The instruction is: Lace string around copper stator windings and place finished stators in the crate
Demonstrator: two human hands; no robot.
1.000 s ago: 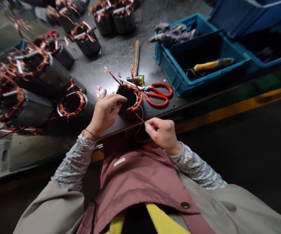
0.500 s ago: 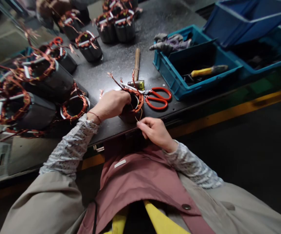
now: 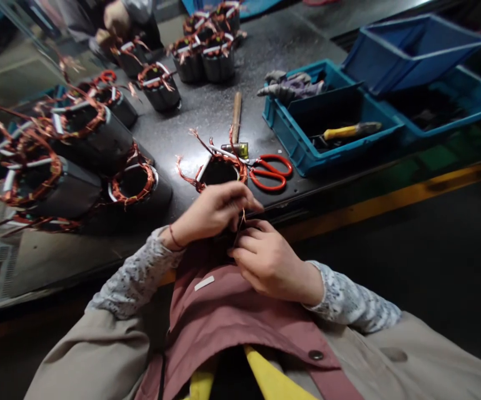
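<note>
A motor stator (image 3: 244, 171) stands upright at the table's near edge, its winding ring of copper wire facing up, with white sleeves and loose leads. My left hand (image 3: 213, 211) is in front of it, overlapping its near side, with the index finger stretched out and the other fingers curled by a thin cord (image 3: 243, 214). Just below, my right hand (image 3: 271, 258) is closed, pinching the cord. The cord's lower end is hidden among the fingers. Red-handled scissors (image 3: 271, 172) lie right of the stator, and a wooden-handled hammer (image 3: 236, 119) lies behind it.
Several more stators (image 3: 82, 130) are stacked at the left. Others (image 3: 159, 89) stand farther back, where a co-worker's hands (image 3: 116, 19) handle one. On the right, a teal bin (image 3: 296, 141) holds a yellow-handled tool (image 3: 342, 131) and gloves (image 3: 292, 86); a blue bin (image 3: 407, 55) rests behind.
My left hand has left the stator's opening and come forward and down to the cord. My right hand has turned inward and moved slightly lower, so both hands are now close together.
</note>
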